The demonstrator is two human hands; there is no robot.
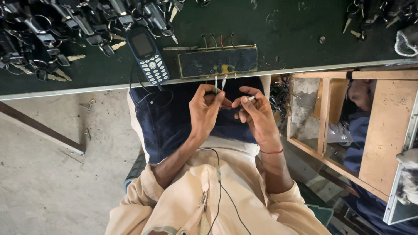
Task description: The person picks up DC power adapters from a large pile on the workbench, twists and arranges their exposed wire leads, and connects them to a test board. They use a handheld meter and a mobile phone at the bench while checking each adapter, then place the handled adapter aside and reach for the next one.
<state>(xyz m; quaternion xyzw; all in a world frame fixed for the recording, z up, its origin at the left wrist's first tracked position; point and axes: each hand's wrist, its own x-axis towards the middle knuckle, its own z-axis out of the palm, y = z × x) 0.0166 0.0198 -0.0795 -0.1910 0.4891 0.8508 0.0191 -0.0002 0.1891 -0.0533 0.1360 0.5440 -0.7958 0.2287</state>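
Wires (220, 82): hang from the panel (217, 62) at the worktop (278, 30) edge.
Left hand (204, 109): pinches the green wire.
Right hand (254, 113): grips a small metal piece (250, 99).

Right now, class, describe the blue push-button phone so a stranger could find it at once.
Start at the dark green worktop across the top. Beside the heap of keys at its left lies the blue push-button phone, near the table's front edge. It alone has a small screen and pale keypad.
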